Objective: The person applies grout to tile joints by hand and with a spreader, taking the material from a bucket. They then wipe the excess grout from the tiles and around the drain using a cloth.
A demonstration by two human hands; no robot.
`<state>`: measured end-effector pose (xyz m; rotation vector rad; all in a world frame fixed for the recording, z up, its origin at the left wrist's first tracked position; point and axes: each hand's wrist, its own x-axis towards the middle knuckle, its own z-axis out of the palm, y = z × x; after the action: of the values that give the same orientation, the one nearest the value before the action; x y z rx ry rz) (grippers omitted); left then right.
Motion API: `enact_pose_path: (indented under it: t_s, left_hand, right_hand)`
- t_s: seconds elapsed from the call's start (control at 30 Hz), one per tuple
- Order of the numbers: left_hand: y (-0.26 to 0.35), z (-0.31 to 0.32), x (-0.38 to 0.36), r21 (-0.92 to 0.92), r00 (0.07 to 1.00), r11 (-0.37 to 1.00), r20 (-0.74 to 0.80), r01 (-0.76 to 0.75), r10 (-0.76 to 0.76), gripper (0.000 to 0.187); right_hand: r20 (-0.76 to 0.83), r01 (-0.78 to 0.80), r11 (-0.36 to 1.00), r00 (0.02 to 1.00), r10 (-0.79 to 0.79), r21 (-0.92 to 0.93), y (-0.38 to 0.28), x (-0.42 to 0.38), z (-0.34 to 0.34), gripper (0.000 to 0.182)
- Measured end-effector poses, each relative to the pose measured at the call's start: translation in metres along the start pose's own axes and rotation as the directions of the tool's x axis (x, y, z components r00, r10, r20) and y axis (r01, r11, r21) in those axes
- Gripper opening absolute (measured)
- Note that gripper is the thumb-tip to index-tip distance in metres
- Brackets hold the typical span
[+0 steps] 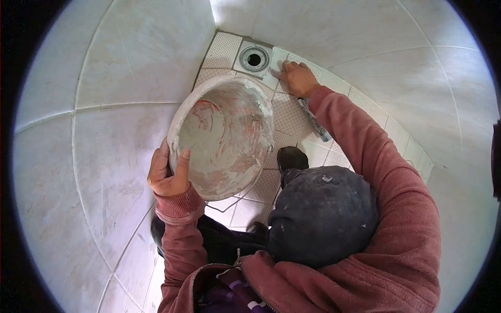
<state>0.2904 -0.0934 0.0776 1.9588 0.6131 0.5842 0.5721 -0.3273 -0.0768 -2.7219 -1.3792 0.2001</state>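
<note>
My left hand [169,169] grips the near-left rim of a large round bucket [266,135], with the thumb over the edge and the fingers outside. The bucket tips toward me, and pale grout-like paste [206,138] coats its bottom and walls. My right hand [298,78] reaches down to the floor tiles just right of a round floor drain [254,59]. Its fingers are curled at a pale smear [275,72] on the tiles; whether something thin is in them is hidden. A narrow grey, smeared object [315,122] lies below my right wrist.
Large pale wall tiles [125,68] rise close on the left, with a tiled wall [376,57] on the right. Small textured floor tiles [289,112] lie between them. My dark-clad knee [323,214] and shoe [292,158] are near the bucket.
</note>
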Motion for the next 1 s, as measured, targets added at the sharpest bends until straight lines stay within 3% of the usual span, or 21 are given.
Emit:
enact_pose_path:
  t_s: [0.1, 0.17, 0.3, 0.37, 0.5, 0.57, 0.7, 0.77, 0.9, 0.97, 1.0]
  left_hand:
    - [-0.004, -0.002, 0.002, 0.003, 1.0, 1.0, -0.007, -0.019, 0.019, 0.036]
    - [-0.003, 0.0, 0.001, -0.031, 1.0, 1.0, -0.014, -0.003, 0.002, 0.036]
    - [-0.001, -0.001, 0.001, -0.027, 1.0, 1.0, 0.007, 0.015, -0.015, 0.037]
    - [-0.001, 0.0, 0.001, -0.024, 1.0, 1.0, 0.01, -0.001, 0.001, 0.037]
    - [-0.002, -0.001, 0.001, -0.002, 1.0, 1.0, -0.002, 0.015, -0.015, 0.037]
    - [-0.004, -0.001, 0.001, 0.004, 1.0, 1.0, 0.002, 0.008, -0.008, 0.036]
    - [-0.006, 0.001, 0.001, -0.054, 0.999, 0.998, -0.031, -0.008, 0.007, 0.036]
    - [-0.006, 0.0, 0.001, -0.056, 1.0, 0.998, -0.024, -0.01, 0.008, 0.036]
    - [-0.007, -0.003, 0.001, -0.002, 1.0, 1.0, -0.012, -0.027, 0.027, 0.035]
    - [-0.006, -0.001, 0.001, -0.029, 1.0, 1.0, -0.017, -0.004, 0.003, 0.035]
    - [-0.001, -0.001, 0.002, -0.039, 1.0, 0.999, -0.011, 0.018, -0.018, 0.035]
  right_hand:
    - [0.064, 0.048, 0.998, 0.997, -0.051, 0.043, 0.005, -0.003, -0.01, 0.049]
    - [0.088, -0.137, 0.97, 0.989, 0.122, 0.203, 0.004, 0.0, -0.01, 0.052]
    - [0.12, -0.205, 0.943, 0.976, 0.179, 0.262, -0.003, 0.01, 0.001, 0.053]
    - [0.069, -0.087, 0.965, 0.995, 0.072, 0.248, -0.007, 0.007, 0.01, 0.055]
    - [0.091, -0.049, 0.957, 0.996, 0.023, 0.287, -0.007, -0.004, 0.013, 0.054]
    - [0.009, -0.019, 0.872, 1.0, 0.016, 0.488, 0.0, -0.006, 0.016, 0.05]
    - [0.021, -0.149, 0.907, 0.988, 0.153, 0.393, -0.004, 0.005, 0.007, 0.046]
    - [-0.092, -0.055, 0.998, 0.994, 0.056, 0.014, -0.01, 0.005, 0.008, 0.044]
    - [-0.018, 0.042, 0.999, 0.999, -0.043, -0.033, -0.003, 0.0, -0.003, 0.045]
    - [0.103, -0.134, 0.987, 0.987, 0.125, 0.085, -0.004, 0.002, -0.016, 0.044]
    - [0.106, -0.137, 0.987, 0.986, 0.128, 0.082, -0.006, 0.004, -0.017, 0.044]
